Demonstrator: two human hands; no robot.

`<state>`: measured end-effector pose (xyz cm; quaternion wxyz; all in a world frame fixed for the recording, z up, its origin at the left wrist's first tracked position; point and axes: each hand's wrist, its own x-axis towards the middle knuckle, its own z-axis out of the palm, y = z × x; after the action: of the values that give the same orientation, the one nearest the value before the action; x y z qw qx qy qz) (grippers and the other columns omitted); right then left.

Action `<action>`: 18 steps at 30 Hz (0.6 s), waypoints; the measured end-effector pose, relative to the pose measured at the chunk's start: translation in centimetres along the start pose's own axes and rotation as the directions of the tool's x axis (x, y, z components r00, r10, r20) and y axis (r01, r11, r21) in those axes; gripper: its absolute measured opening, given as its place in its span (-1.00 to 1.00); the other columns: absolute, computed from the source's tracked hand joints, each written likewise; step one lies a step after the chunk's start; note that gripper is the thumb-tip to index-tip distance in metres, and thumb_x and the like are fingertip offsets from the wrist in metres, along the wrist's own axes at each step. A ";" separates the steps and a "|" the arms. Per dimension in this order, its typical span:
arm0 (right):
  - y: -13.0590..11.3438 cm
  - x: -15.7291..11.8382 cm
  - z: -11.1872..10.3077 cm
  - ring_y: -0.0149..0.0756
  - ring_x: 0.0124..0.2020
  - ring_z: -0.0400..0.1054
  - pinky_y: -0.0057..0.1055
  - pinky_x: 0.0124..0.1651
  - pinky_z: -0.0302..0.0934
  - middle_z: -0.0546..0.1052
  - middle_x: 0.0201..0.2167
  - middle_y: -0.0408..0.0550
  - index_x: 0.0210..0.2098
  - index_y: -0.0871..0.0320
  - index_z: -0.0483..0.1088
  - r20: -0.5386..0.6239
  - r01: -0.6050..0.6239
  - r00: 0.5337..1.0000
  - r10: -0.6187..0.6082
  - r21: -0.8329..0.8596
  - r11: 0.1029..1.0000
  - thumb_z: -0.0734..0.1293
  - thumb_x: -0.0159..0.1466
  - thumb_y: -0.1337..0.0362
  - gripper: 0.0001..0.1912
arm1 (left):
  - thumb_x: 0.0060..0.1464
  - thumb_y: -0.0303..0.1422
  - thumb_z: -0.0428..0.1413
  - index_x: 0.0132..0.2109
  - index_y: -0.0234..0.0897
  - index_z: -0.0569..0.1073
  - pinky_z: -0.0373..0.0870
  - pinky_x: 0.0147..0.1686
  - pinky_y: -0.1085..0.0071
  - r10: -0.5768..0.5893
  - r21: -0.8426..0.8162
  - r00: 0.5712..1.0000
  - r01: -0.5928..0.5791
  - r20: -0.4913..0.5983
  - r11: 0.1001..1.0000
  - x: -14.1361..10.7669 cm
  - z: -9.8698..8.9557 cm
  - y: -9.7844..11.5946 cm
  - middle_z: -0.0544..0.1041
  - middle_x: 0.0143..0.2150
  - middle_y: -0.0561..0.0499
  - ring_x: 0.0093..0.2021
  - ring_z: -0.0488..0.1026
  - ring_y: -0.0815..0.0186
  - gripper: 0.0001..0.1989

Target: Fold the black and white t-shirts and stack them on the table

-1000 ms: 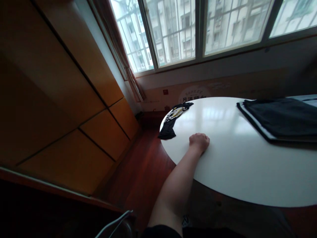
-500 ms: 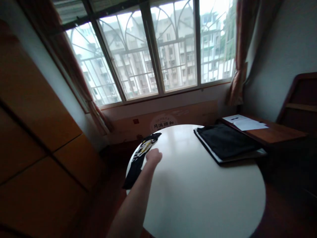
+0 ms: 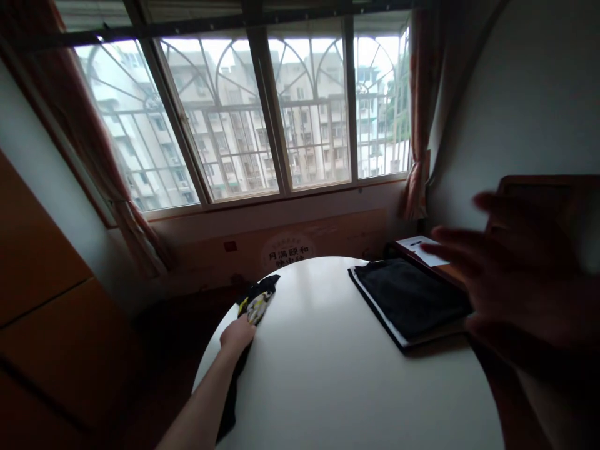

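Note:
A black cloth (image 3: 229,400) with a white and yellow print lies along the left edge of the round white table (image 3: 323,375). My left hand (image 3: 238,333) is closed on this cloth near its printed part. At the right, close to the camera, my right hand (image 3: 506,275) is raised, dark and somewhat blurred, with its fingers spread and nothing in them. It is nearest to a folded black cloth (image 3: 412,297), which lies on a flat white-edged thing on the table's right side.
Behind the table's right side stands a wooden side table with white papers (image 3: 424,250). A wooden chair (image 3: 539,184) is at the right. Orange cabinets (image 3: 42,250) stand left, a barred window with curtains (image 3: 415,187) ahead.
My left hand has moved left and down onto the printed cloth and closed on it. My right hand has come into view at the right. The camera view has shifted.

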<state>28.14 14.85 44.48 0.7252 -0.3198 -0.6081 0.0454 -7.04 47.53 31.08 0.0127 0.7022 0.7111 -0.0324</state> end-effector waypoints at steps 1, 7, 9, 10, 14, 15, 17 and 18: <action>1.5 -0.2 1.2 -0.08 0.15 0.39 -0.02 0.17 0.36 0.39 0.21 -0.03 0.39 -0.47 -0.03 -0.030 -0.026 0.999 0.028 0.059 0.998 0.49 0.23 0.03 -0.12 | 0.17 -0.36 -0.02 -0.03 -0.18 0.50 0.42 -0.09 0.28 0.071 -0.002 0.997 -0.071 0.033 0.997 -0.3 0.0 1.0 0.61 0.03 -0.14 0.04 0.54 0.06 -0.72; 19.0 -6.3 8.4 -0.14 -0.12 0.52 -0.18 -0.06 0.43 0.57 -0.08 0.10 0.17 0.12 0.40 0.421 -0.514 0.719 0.553 -0.214 0.831 0.31 0.34 0.04 -0.52 | -0.01 -0.27 0.15 -0.38 -0.11 0.54 0.46 -0.22 0.32 0.533 -0.138 0.797 -0.516 0.283 0.845 -7.7 2.2 9.3 0.65 -0.27 0.03 -0.21 0.58 0.13 -0.92; 22.6 -8.7 9.5 -0.13 -0.18 0.52 -0.18 -0.06 0.39 0.59 -0.11 0.14 0.10 0.20 0.48 0.469 -0.465 0.605 0.644 -0.448 0.764 0.29 0.33 0.09 -0.55 | 0.02 -0.17 0.18 -0.27 -0.11 0.59 0.49 -0.19 0.30 0.688 -0.262 0.619 -0.641 0.380 0.721 -10.7 2.0 11.4 0.64 -0.24 0.01 -0.22 0.58 0.12 -0.82; 23.6 -9.6 9.8 -0.13 -0.19 0.51 -0.20 -0.07 0.37 0.60 -0.12 0.13 0.10 0.22 0.49 0.484 -0.430 0.566 0.668 -0.517 0.740 0.27 0.33 0.10 -0.55 | 0.05 -0.15 0.17 -0.14 -0.12 0.60 0.49 -0.11 0.26 0.779 -0.373 0.459 -0.695 0.427 0.614 -11.8 1.5 11.9 0.64 -0.17 -0.01 -0.15 0.58 0.10 -0.73; 24.0 -10.9 9.6 -0.12 -0.17 0.50 -0.27 -0.10 0.32 0.61 -0.15 0.07 0.20 0.18 0.44 0.505 -0.382 0.497 0.706 -0.603 0.700 0.27 0.34 0.01 -0.45 | 0.11 -0.16 0.16 0.25 -0.23 0.43 0.40 0.13 0.26 0.936 -0.839 -0.075 -0.473 0.345 0.271 -12.1 -1.1 10.9 0.54 0.15 -0.06 0.14 0.49 0.08 -0.42; 23.8 -10.9 9.5 -0.11 -0.13 0.48 -0.27 -0.07 0.31 0.60 -0.12 0.07 0.22 0.17 0.42 0.502 -0.361 0.502 0.704 -0.618 0.698 0.31 0.31 -0.02 -0.41 | 0.13 -0.16 0.15 0.24 -0.26 0.43 0.41 0.12 0.28 0.960 -0.872 -0.003 -0.419 0.280 0.253 -11.3 -1.4 10.2 0.54 0.15 -0.08 0.12 0.49 0.10 -0.44; 23.5 -10.9 9.3 -0.08 -0.07 0.44 -0.27 -0.01 0.27 0.56 -0.07 0.08 0.20 0.15 0.44 0.499 -0.303 0.515 0.697 -0.655 0.693 0.38 0.24 0.00 -0.39 | 0.18 -0.18 0.09 0.13 -0.30 0.50 0.44 0.05 0.29 0.911 -0.818 0.391 -0.476 0.133 0.323 -9.1 -1.1 8.7 0.58 0.07 -0.11 0.03 0.53 0.13 -0.55; 23.4 -10.9 9.3 -0.08 -0.06 0.43 -0.27 0.00 0.26 0.54 -0.08 0.09 0.17 0.15 0.47 0.502 -0.274 0.511 0.697 -0.674 0.686 0.40 0.21 0.04 -0.42 | 0.19 -0.19 0.06 0.08 -0.31 0.52 0.44 0.03 0.27 0.795 -0.726 0.606 -0.532 0.033 0.436 -7.9 -0.6 8.1 0.59 0.03 -0.13 -0.01 0.53 0.14 -0.60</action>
<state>24.45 32.21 23.55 0.2598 -0.6179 -0.7100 0.2158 1.15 39.77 31.97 0.4021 0.8549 0.3143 0.0931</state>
